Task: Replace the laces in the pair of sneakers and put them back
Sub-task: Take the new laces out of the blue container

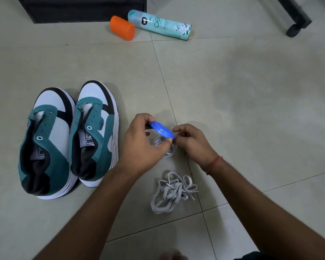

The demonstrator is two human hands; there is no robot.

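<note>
2 hands [142,145] [192,142] grip 1 blue lace bundle [162,130]; 2 unlaced sneakers [68,139] beside.

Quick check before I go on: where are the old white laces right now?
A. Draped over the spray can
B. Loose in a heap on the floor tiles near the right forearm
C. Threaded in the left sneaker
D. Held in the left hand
B: the white laces lie tangled on the floor, while both sneakers show empty eyelets and the hands hold a blue lace.
</note>
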